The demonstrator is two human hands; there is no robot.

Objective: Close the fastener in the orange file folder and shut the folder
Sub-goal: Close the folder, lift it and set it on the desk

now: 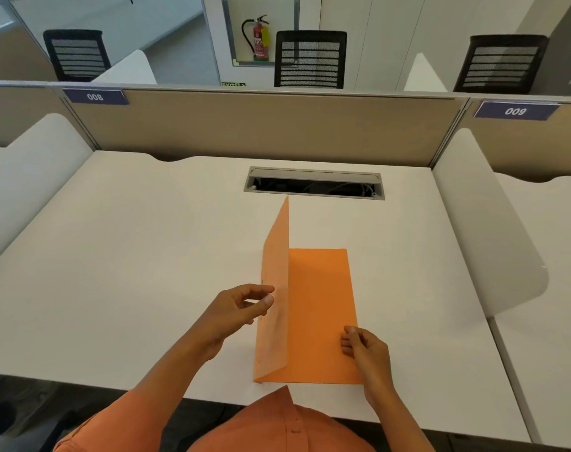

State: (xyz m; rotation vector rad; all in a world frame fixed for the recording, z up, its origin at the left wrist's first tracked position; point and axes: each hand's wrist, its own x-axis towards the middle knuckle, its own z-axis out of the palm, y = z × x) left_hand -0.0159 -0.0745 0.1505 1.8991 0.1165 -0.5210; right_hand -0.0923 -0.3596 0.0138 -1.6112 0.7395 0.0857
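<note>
A white desk (147, 256) fills the middle of the frame, with a grey cable slot (314, 183) near its far edge, seemingly holding wires. Beyond a beige partition (245, 125), three black mesh chairs (310, 58) and a red fire extinguisher (259, 39) occupy the top.

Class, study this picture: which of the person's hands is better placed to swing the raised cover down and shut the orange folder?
The left hand: its fingers touch the upright cover. The right hand rests at the flat half's right edge, steadying it.

Your folder (320, 308): matt orange card, left flap faintly mottled. Desk (131, 256): smooth white laminate, low sheen. Far cable tray (313, 173): brushed grey metal. Partition (245, 125): beige woven cloth.
</note>
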